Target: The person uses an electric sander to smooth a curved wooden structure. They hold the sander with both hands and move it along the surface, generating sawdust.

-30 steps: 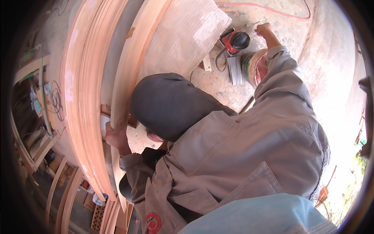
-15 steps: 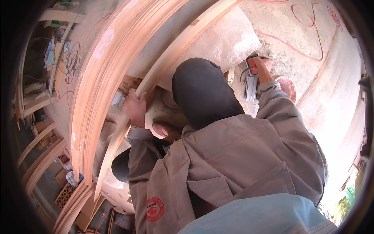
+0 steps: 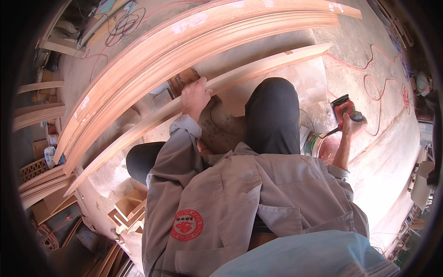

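My left hand (image 3: 196, 97) is wrapped over a long, gently curved wooden strip (image 3: 265, 67), near its middle. The strip runs from the lower left to a pointed end at the upper right. Out to the right, my right hand (image 3: 352, 127) grips a red-and-black electric sander (image 3: 342, 111), held up with its flat black pad turned away from me. A dark cord hangs from the tool. Beyond the strip lies a stack of similar curved wooden strips (image 3: 198, 39). Part of a brown wooden block (image 3: 187, 79) shows under the held strip.
A reddish round container (image 3: 326, 147) stands below the sander. Pale sheeting (image 3: 316, 76) covers the floor under the strip's far end. A red cord (image 3: 379, 92) loops across the floor at right. Wooden frames (image 3: 127, 207) and a brown crate (image 3: 33, 171) sit at lower left.
My right hand has lifted the sander off the floor and drawn it nearer. The view has turned, so the strips now lie more crosswise. My left hand still grips the strip.
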`<state>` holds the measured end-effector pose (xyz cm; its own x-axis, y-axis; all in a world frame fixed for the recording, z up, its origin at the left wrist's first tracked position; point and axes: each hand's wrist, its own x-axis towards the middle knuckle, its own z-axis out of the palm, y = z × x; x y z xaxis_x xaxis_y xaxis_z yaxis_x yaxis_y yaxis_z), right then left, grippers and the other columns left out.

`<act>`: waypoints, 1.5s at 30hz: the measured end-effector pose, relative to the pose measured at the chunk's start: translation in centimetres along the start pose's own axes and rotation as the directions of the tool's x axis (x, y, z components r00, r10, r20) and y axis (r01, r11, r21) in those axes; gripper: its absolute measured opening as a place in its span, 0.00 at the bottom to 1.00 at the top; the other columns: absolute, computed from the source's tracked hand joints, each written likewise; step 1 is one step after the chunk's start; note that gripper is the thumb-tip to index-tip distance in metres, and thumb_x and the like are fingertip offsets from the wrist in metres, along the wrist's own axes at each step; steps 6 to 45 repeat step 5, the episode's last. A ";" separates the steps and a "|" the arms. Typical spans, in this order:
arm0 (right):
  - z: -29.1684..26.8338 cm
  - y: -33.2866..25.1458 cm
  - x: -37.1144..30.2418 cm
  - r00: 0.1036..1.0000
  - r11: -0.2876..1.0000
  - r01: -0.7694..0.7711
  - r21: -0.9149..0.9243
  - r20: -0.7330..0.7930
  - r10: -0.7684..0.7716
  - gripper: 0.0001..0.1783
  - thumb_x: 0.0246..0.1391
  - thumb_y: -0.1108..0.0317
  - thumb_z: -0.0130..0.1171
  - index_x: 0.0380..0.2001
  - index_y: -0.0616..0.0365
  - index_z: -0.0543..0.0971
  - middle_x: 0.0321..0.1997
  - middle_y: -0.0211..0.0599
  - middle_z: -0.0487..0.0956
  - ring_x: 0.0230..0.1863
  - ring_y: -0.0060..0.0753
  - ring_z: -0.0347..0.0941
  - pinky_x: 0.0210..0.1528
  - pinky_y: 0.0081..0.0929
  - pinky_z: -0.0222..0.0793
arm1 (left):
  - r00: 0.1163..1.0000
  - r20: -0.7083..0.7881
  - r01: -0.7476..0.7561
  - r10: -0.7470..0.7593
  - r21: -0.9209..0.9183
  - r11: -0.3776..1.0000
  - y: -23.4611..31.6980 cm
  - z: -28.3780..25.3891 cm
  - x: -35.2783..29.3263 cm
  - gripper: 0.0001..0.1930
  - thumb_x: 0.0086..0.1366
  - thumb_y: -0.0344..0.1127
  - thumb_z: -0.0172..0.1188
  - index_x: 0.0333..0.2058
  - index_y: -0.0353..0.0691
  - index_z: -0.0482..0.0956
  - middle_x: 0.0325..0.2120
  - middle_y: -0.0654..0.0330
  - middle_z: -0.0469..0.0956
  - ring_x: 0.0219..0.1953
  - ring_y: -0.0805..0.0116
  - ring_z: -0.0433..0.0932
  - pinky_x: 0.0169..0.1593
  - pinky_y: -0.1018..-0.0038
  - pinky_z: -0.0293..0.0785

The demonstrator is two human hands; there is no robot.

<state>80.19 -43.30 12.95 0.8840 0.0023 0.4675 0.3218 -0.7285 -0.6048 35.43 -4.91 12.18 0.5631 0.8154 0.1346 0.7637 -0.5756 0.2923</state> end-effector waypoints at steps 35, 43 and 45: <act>-6.6 -9.0 1.2 0.992 0.999 -0.003 -0.032 0.123 0.007 0.47 0.29 0.60 0.78 0.53 0.71 0.69 0.52 0.57 0.73 0.52 0.48 0.74 0.58 0.39 0.70 | 1.000 0.022 0.016 -0.017 0.065 0.998 0.2 -0.1 -0.2 0.19 0.49 0.41 0.75 0.32 0.42 0.74 0.30 0.52 0.84 0.36 0.47 0.84 0.43 0.54 0.79; -6.6 -9.0 1.2 0.992 0.999 -0.003 -0.032 0.123 0.007 0.47 0.29 0.60 0.78 0.53 0.71 0.69 0.52 0.57 0.73 0.52 0.48 0.74 0.58 0.39 0.70 | 1.000 0.022 0.016 -0.017 0.065 0.998 0.2 -0.1 -0.2 0.19 0.49 0.41 0.75 0.32 0.42 0.74 0.30 0.52 0.84 0.36 0.47 0.84 0.43 0.54 0.79; -6.6 -9.0 1.2 0.992 0.999 -0.003 -0.032 0.123 0.007 0.47 0.29 0.60 0.78 0.53 0.71 0.69 0.52 0.57 0.73 0.52 0.48 0.74 0.58 0.39 0.70 | 1.000 0.022 0.016 -0.017 0.065 0.998 0.2 -0.1 -0.2 0.19 0.49 0.41 0.75 0.32 0.42 0.74 0.30 0.52 0.84 0.36 0.47 0.84 0.43 0.54 0.79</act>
